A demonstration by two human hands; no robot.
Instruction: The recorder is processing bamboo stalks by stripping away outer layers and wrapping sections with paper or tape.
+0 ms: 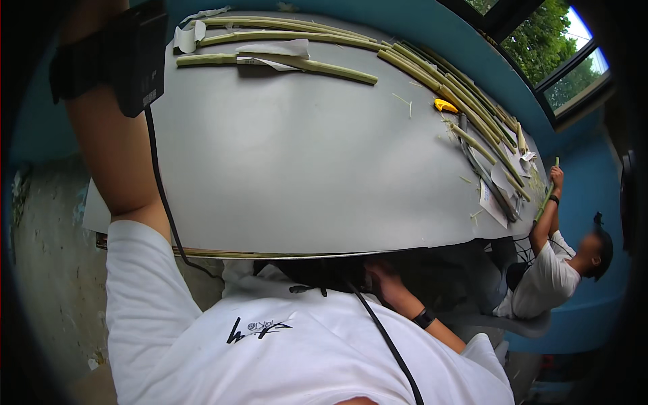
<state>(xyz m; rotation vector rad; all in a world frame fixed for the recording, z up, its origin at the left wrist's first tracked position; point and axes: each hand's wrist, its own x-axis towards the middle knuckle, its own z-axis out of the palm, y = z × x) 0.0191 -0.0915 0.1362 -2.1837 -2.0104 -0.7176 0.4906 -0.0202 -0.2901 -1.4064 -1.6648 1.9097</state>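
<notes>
My left arm is raised at the left, a black box-shaped device (143, 61) strapped at its wrist. Beyond the strap, only a dim part of my left hand (94, 12) shows at the picture's upper rim; its fingers are out of sight. My right hand (383, 280) is low in front of my body, just below the near table edge. Shadow hides its fingers and anything in them. Nearest to it are the grey table (304, 169) and a black cable (381, 334) running down my white shirt.
Long yellow-green jointed stalks (277, 66) with white paper pieces lie along the table's far side, and more (466, 101) are bunched at the right. Near those are a yellow-handled tool (445, 106) and shavings. At the right, another person (550, 270) holds a green stalk (545, 199).
</notes>
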